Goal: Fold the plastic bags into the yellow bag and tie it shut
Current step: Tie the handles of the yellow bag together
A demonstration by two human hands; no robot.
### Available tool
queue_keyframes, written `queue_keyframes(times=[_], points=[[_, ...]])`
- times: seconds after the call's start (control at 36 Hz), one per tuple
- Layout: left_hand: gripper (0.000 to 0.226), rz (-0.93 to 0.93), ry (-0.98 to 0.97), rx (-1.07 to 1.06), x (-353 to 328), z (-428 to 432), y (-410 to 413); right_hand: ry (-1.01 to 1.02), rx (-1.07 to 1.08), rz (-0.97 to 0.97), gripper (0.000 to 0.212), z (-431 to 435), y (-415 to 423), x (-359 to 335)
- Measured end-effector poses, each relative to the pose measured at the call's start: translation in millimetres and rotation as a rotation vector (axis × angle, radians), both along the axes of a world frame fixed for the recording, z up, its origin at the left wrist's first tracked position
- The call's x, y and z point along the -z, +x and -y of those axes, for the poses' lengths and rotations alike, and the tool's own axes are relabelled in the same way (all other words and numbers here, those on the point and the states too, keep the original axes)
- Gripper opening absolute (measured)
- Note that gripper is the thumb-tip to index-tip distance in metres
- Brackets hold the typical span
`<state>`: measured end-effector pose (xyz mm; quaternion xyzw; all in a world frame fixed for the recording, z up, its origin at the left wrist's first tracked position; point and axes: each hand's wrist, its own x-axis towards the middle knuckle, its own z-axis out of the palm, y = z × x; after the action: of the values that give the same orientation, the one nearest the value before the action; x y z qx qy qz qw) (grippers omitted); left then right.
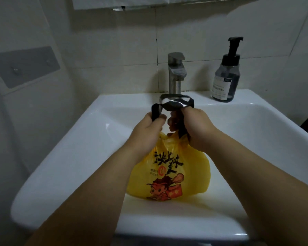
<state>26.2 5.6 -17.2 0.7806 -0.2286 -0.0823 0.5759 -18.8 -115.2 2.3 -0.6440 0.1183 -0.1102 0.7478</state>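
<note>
Both hands are up over the sink (pixel 60 157), and the yellow bag (pixel 169 174) sits down in the basin. It's bulging and rounded, its thin glossy film crinkling toward the neck, with a printed cartoon and black lettering facing the camera. The left hand (pixel 148 132) has its fingers (pixel 160 119) curled tight round one end of a black strip (pixel 174 103). The right hand (pixel 197 126) grips the other end, fingers wrapped, one fingertip poking through a loop. Between them the strip is pulled into a taut, twisted band, shiny where it's stretched, and it looks like soft plastic film. Whether it's the bag's own handles or a separate black bag, I can't tell. With the strip held high and apart like that, I'd say this is the tying step: the tension closes the neck while the basin takes the bag's weight. Behind stand a brushed metal tap (pixel 176 71) and a dark pump bottle (pixel 225 80) on the rim, well apart from the hands.
</note>
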Motion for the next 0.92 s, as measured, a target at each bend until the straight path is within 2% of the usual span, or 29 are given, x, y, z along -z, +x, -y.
queue_keyframes(times=[0.14,0.25,0.31,0.42,0.5,0.58,0.69,0.75,0.81,0.86,0.92], points=[[0.027,-0.036,-0.009,0.012,0.1,1.4,-0.7,-0.123,-0.019,-0.047,0.024,-4.0,2.0,1.5],[0.024,-0.030,-0.086,-0.044,-1.4,0.9,1.6,-0.215,-0.029,0.001,0.010,-2.8,3.3,2.3],[0.022,-0.014,-0.109,-0.077,-1.6,0.8,2.0,-0.175,-0.040,0.027,0.018,-0.3,2.1,1.8],[0.021,0.013,-0.150,-0.163,-3.8,0.4,4.3,-0.035,-0.105,0.120,0.016,4.2,-0.2,-0.2],[0.026,0.110,-0.115,-0.333,-3.5,-3.2,12.6,0.069,-0.154,0.106,0.023,8.5,0.4,-1.2],[0.021,0.088,-0.152,-0.429,-5.4,-9.4,18.5,0.144,-0.147,0.115,0.023,11.7,0.6,-0.3],[0.010,0.113,-0.176,-0.427,-6.8,-11.9,14.3,0.287,-0.074,0.128,0.026,10.5,-0.9,-4.4],[0.015,0.154,-0.198,-0.446,-11.8,-13.1,11.7,0.321,-0.028,0.150,0.023,7.5,-2.8,-8.9],[0.017,0.156,-0.205,-0.441,-17.4,-13.7,11.1,0.325,-0.034,0.177,0.027,5.2,-3.7,-11.6],[0.008,0.153,-0.164,-0.394,-26.3,-13.3,9.1,0.295,-0.077,0.203,0.029,3.6,-7.1,-15.7],[0.018,0.158,-0.106,-0.344,-35.7,-12.9,7.9,0.267,-0.158,0.246,0.027,3.5,-9.9,-20.8]])
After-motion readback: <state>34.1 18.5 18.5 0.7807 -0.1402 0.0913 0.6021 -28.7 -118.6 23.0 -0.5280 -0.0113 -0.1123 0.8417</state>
